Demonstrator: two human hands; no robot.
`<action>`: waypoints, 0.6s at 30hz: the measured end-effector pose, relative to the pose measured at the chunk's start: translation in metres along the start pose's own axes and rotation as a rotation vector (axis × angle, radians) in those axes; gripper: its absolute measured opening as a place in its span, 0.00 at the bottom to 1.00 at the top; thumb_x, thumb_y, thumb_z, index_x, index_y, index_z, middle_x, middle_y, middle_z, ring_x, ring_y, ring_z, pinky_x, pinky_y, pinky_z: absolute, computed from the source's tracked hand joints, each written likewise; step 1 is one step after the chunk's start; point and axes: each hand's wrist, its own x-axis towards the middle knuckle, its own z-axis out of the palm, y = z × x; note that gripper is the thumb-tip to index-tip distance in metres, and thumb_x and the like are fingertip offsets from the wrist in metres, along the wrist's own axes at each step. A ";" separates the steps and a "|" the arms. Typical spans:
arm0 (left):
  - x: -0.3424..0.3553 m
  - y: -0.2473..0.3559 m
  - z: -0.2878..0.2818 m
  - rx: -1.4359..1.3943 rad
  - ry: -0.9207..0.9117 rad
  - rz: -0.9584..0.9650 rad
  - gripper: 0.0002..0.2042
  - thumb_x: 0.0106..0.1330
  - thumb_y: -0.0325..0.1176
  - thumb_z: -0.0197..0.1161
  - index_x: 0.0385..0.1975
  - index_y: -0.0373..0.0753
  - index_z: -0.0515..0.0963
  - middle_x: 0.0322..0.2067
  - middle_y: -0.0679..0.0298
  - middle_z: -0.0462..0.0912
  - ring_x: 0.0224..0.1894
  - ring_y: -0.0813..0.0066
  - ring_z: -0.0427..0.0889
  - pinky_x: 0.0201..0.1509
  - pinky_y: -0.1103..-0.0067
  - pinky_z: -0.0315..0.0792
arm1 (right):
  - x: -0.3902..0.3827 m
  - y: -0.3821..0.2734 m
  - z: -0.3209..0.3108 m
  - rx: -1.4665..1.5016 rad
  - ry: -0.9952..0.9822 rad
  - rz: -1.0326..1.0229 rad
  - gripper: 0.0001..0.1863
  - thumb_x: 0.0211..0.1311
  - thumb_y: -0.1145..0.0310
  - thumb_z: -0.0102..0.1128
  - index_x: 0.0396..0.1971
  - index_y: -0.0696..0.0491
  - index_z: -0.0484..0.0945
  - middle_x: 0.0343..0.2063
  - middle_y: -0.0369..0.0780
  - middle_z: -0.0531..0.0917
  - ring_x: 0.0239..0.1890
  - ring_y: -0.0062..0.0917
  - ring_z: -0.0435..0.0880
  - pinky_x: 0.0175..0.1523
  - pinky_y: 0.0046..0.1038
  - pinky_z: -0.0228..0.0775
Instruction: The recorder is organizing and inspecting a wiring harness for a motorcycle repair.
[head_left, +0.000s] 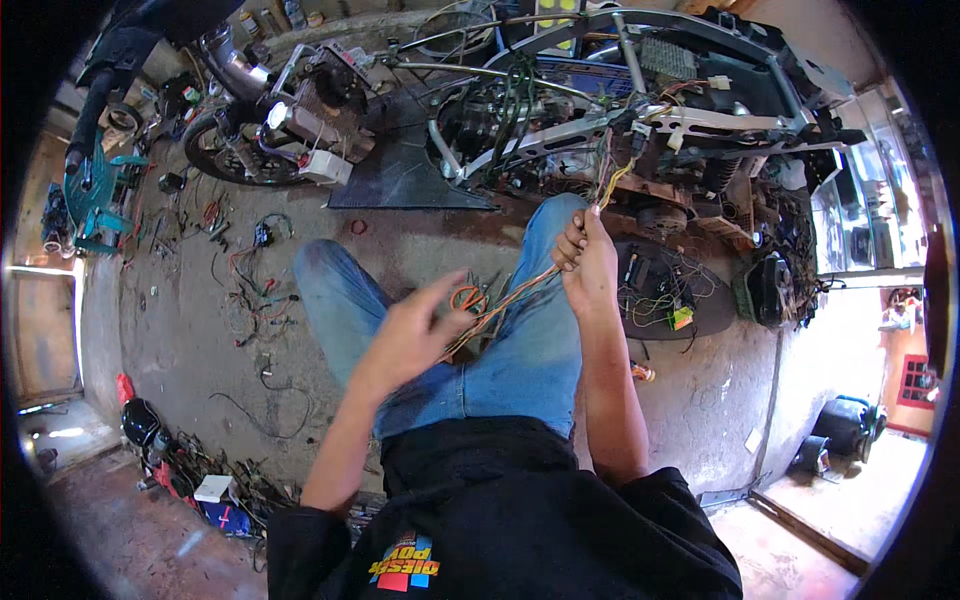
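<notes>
Straight down to the black shirt, to the bold yellow-orange lettering on its front, in capitals stacked in two rows, upside down from this angle and slightly tilted, with a red block and a light-blue block right up against it! Now across to the lower left, to the blue box-like thing, with just a small reddish mark on its face, too small to make out as letters or as a sign.
</notes>
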 end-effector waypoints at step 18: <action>-0.010 -0.019 0.038 -0.791 -0.546 -0.456 0.27 0.82 0.54 0.41 0.45 0.35 0.78 0.27 0.68 0.75 0.26 0.82 0.71 0.27 0.84 0.66 | -0.161 0.074 -0.018 -0.570 -0.118 0.083 0.32 0.71 0.59 0.62 0.68 0.58 0.64 0.59 0.47 0.72 0.61 0.33 0.76 0.63 0.36 0.71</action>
